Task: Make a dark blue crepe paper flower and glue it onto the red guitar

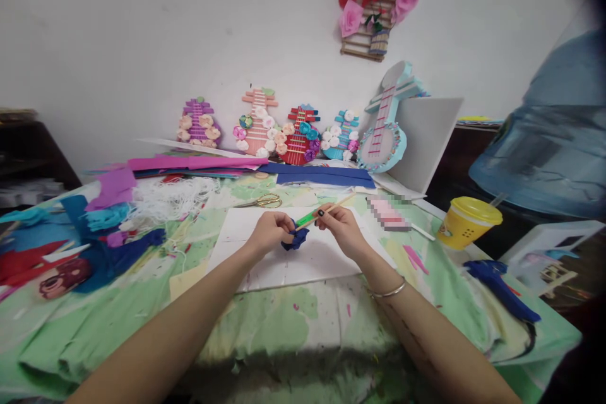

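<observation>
Over a white board (274,273), my left hand (269,231) is closed on a dark blue piece of crumpled paper (294,241) with ruffled edges. My right hand (344,231), in a pinch, grips a thin wooden stick (341,201) that slants up to the right. A bright green strip (304,219) shows along the stick between my hands, and its lower end meets the blue paper. Whether the stick's tip goes into the paper is hidden by my left fingers. Gold-handled scissors (265,201) lie just behind the board.
Blue paper strips (322,174) and white string (173,199) lie at the back and left. Paper-flowered instrument models (300,136) lean against the wall. A yellow cup (466,221) stands right, near a blurred pink object (389,213) and a large water bottle (544,132).
</observation>
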Demonstrator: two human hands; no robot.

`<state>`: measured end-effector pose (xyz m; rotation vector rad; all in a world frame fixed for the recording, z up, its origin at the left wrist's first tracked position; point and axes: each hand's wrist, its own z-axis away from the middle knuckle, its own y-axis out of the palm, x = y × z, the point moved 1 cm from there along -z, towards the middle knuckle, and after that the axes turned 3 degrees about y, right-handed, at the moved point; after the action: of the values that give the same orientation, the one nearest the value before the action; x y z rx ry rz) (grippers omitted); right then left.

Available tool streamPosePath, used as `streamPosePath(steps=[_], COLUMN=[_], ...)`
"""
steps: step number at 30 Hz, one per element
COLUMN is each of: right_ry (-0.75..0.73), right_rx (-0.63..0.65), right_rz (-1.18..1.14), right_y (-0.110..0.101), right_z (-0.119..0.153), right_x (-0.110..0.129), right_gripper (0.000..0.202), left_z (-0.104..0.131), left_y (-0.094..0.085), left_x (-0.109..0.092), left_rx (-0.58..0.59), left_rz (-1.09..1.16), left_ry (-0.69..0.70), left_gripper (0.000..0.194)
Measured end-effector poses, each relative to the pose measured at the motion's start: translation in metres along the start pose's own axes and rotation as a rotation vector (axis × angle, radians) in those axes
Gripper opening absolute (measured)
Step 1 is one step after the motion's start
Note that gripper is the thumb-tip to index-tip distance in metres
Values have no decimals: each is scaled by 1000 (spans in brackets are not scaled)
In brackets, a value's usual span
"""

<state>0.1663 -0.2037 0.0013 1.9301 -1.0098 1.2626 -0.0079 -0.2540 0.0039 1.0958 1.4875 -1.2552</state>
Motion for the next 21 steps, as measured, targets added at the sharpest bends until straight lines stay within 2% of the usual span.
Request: streamPosePath(steps=[11,21], right_ry=[34,45], right_rx=[-10,-17], right_rz=[29,42], right_y=[1,3], right_z=[2,2], right_x=[1,1], right_gripper=[27,26], left_z=[-2,-3], left_y=[-3,-4], left_x=[4,7], left_rx=[-27,-44], left_rz=[-128,-153], left_ry=[22,39], left_gripper=[15,16])
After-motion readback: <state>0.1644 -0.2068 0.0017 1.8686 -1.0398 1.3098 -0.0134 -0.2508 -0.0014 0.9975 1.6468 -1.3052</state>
